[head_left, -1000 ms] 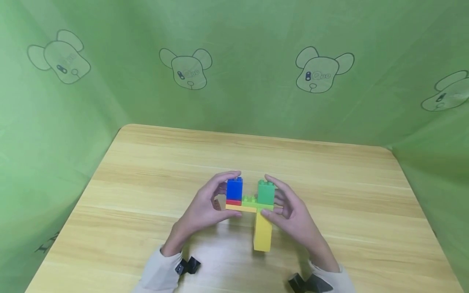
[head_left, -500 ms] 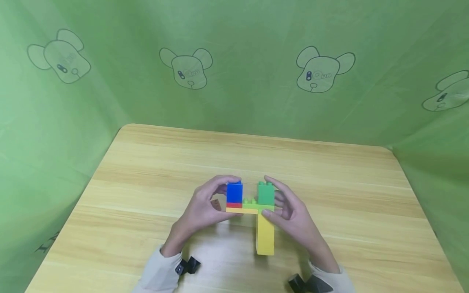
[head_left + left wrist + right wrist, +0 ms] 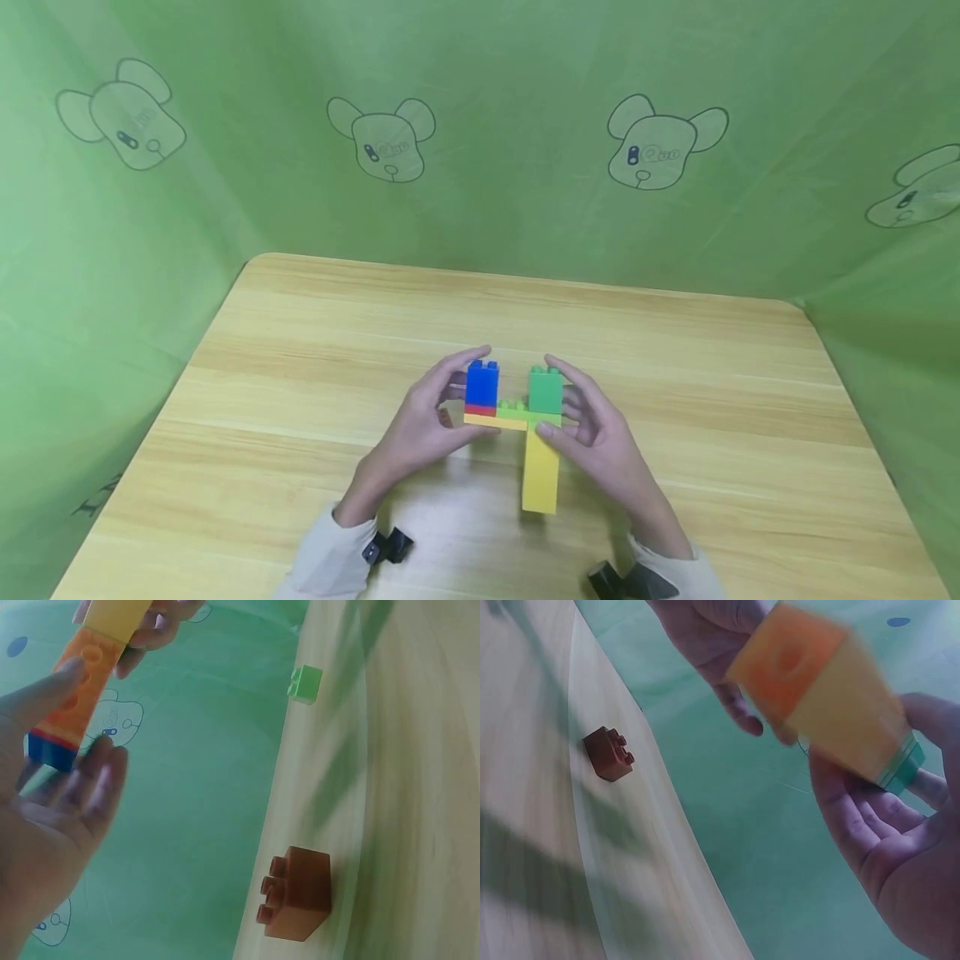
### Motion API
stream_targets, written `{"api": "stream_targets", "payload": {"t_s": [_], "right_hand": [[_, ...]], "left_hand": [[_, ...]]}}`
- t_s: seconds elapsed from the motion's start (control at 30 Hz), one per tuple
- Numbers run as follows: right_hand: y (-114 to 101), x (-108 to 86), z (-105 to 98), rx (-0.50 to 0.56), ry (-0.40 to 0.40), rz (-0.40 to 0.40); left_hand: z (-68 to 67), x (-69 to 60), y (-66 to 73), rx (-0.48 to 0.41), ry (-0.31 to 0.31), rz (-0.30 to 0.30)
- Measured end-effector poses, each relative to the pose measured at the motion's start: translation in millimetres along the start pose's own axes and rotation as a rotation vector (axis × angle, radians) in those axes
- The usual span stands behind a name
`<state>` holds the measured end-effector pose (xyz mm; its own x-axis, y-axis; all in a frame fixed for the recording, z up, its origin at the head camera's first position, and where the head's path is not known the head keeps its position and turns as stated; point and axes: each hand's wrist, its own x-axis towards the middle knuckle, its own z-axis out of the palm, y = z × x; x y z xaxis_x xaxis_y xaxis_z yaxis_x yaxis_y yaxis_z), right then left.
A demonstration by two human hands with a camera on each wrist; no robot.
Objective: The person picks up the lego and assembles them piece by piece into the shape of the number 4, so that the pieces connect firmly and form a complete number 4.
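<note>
The left hand point(image 3: 420, 417) and right hand point(image 3: 603, 433) hold one build point(image 3: 517, 414) between them, lifted above the wooden surface point(image 3: 337, 317). The left fingers curl behind its left end, with the thumb against the underside of an orange plate point(image 3: 495, 422); one fingertip reaches above the blue brick point(image 3: 482, 386), and whether it touches the studs is hard to tell. The right fingers hold the other end, thumb at the front where the lime plate point(image 3: 551, 418) meets the yellow column point(image 3: 540, 471).

The blue brick stands upright on a thin red layer point(image 3: 480, 410) over the orange plate. Across a gap of bare lime studs, a green brick point(image 3: 545, 390) rises above the yellow column, which hangs down.

A brown brick point(image 3: 307, 892) sits studs up on the surface, partly hidden behind the left hand from the head camera. The left wrist view also shows a lime brick point(image 3: 307, 684), well apart from it. A green curtain point(image 3: 510, 50) printed with bear heads surrounds the surface.
</note>
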<state>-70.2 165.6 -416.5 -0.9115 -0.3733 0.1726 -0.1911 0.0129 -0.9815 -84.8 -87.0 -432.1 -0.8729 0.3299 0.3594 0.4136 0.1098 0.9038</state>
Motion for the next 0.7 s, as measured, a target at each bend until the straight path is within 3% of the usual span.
{"api": "stream_targets", "payload": {"t_s": [0.1,0.3,0.53,0.7], "right_hand": [[0.8,1.0,2.2,0.011,0.018,-0.012],[1.0,3.1,5.5,0.046,0.044,-0.047],[0.6,3.3,8.2,0.089,0.063,-0.100],[0.4,3.7,8.9,0.081,0.072,-0.107]], "left_hand": [[3.9,-0.9,0.7,-0.066,0.000,-0.134],[16.5,-1.8,-3.4,-0.376,-0.045,-0.313],[28.5,-7.2,-4.3,-0.389,-0.060,-0.428],[32.3,-8.2,-1.1,-0.416,-0.018,-0.450]]}}
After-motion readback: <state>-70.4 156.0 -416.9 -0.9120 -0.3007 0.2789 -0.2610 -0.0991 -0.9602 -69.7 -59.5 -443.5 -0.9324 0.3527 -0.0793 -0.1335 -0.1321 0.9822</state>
